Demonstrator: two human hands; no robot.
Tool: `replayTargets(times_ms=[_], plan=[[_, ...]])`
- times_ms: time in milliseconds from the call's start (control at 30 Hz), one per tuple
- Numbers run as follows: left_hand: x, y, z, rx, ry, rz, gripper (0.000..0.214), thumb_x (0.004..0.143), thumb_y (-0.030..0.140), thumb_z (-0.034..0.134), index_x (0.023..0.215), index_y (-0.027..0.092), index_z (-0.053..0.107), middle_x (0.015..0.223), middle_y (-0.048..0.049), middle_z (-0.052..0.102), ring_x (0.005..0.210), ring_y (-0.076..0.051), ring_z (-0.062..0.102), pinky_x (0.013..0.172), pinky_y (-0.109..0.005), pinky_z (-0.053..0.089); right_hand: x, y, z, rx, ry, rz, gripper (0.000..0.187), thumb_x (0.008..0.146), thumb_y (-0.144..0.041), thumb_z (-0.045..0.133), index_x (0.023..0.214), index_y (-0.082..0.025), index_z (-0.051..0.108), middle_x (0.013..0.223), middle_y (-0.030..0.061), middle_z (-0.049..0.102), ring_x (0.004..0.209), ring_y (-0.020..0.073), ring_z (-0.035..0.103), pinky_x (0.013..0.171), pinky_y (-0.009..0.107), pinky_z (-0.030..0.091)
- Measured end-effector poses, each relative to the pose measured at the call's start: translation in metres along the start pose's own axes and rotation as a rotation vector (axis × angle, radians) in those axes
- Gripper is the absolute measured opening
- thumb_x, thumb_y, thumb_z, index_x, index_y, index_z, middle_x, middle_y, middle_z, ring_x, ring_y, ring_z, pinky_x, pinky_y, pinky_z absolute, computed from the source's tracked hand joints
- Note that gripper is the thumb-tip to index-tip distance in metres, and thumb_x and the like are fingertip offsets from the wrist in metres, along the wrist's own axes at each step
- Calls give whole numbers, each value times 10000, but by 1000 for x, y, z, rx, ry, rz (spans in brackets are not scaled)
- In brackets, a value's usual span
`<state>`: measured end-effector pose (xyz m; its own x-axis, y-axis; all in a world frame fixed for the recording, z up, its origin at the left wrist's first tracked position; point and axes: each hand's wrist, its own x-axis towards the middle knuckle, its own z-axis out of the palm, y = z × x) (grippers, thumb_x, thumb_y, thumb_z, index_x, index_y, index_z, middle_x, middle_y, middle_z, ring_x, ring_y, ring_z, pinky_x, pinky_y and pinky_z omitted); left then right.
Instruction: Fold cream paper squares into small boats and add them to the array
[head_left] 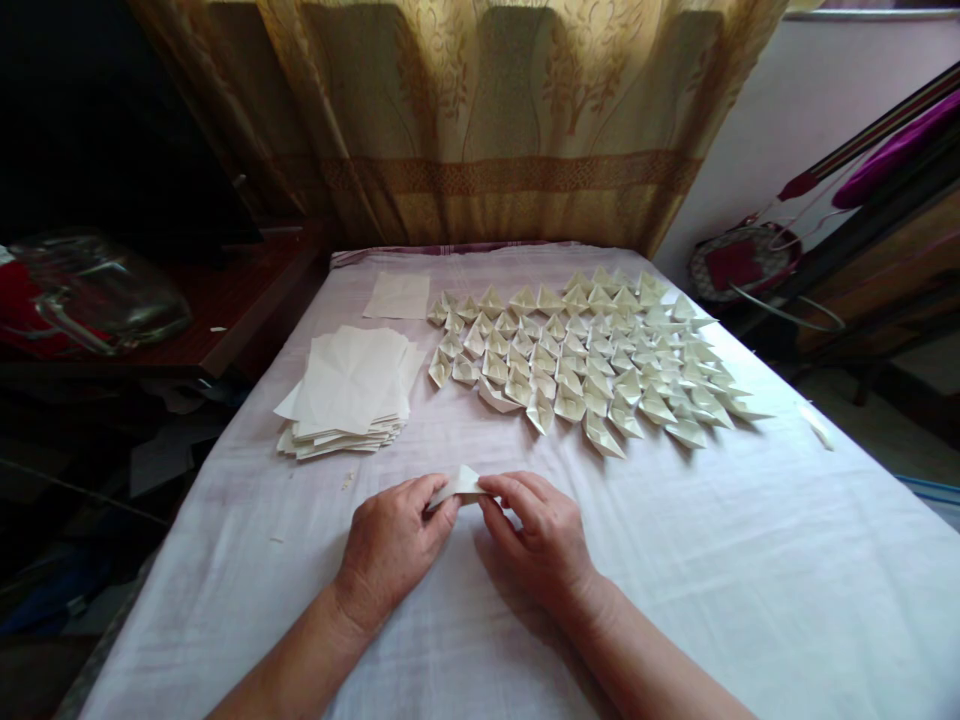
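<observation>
As steadying seems needed, left hand (394, 528) and right hand (545, 533) pinch folded paper (465, 482) at both ends | sheets (351, 382) near, probably for reach

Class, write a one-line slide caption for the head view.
Left hand and right hand hold a folded paper, near a paper stack and many paper boats on white cloth.

1. Looks like a room in a home.
2. Hung with a gold, tree-patterned curtain (480, 110).
3. Furnished with a reddish wooden stand (259, 290) — topped by a clear jug (112, 290).
4. Spread with a pale cloth (712, 570).
</observation>
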<state>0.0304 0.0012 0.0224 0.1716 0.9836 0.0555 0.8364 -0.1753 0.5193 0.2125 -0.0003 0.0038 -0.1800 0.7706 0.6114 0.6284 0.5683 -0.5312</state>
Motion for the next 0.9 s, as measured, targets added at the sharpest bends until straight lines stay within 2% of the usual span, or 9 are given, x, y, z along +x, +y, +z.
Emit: replayTargets(times_ms=[167, 300, 400, 500, 633, 800, 900], plan=[[-1, 6, 0, 227, 21, 49, 253, 899, 283, 512, 980, 219, 743, 839, -82, 773, 750, -234, 709, 650, -276, 476, 1, -5, 1, -41, 6, -7, 199, 883, -132, 529, 996, -204, 676, 801, 40, 727, 688, 160, 662, 661, 268, 528], [0, 9, 0, 211, 9, 37, 276, 911, 261, 468, 945, 218, 739, 801, -77, 766, 723, -219, 702, 626, -260, 449, 0, -6, 3, -23, 45, 143, 162, 831, -146, 552, 918, -204, 676, 716, 9, 704, 603, 142, 645, 618, 258, 526], [-1, 8, -1, 51, -39, 0, 325, 938, 289, 419, 920, 226, 737, 776, -56, 760, 710, -207, 704, 623, -253, 444, 1, -5, 2, 10, 55, 129, 126, 850, -150, 575, 869, -210, 683, 732, 16, 718, 645, 150, 672, 635, 258, 543], [-2, 7, -2, -120, -52, -27, 356, 940, 323, 404, 915, 235, 748, 778, -45, 758, 729, -203, 705, 646, -249, 462, 2, -4, 0, 25, 63, 1, 155, 892, -155, 569, 959, -212, 697, 870, 58, 751, 772, 173, 708, 704, 281, 570], [-2, 6, -3, -288, -35, -77, 351, 902, 371, 432, 862, 224, 749, 733, -45, 741, 739, -213, 692, 670, -260, 482, 2, -6, -4, 15, 22, -130, 206, 910, -126, 549, 1050, -204, 678, 941, 77, 758, 813, 181, 712, 730, 303, 579], [1, 5, -1, -603, -151, -232, 397, 866, 477, 425, 802, 188, 689, 569, -12, 636, 533, -166, 597, 525, -241, 444, 4, -10, -5, -24, -24, -204, 249, 922, -124, 522, 1102, -207, 673, 971, 81, 764, 835, 189, 724, 742, 319, 586], [2, 6, -2, -759, -253, -333, 430, 836, 554, 454, 802, 169, 641, 582, -9, 633, 414, -110, 484, 414, -204, 355, 5, -10, -5, -48, -27, -207, 261, 922, -115, 518, 1116, -198, 671, 989, 84, 761, 842, 194, 721, 744, 326, 588]])
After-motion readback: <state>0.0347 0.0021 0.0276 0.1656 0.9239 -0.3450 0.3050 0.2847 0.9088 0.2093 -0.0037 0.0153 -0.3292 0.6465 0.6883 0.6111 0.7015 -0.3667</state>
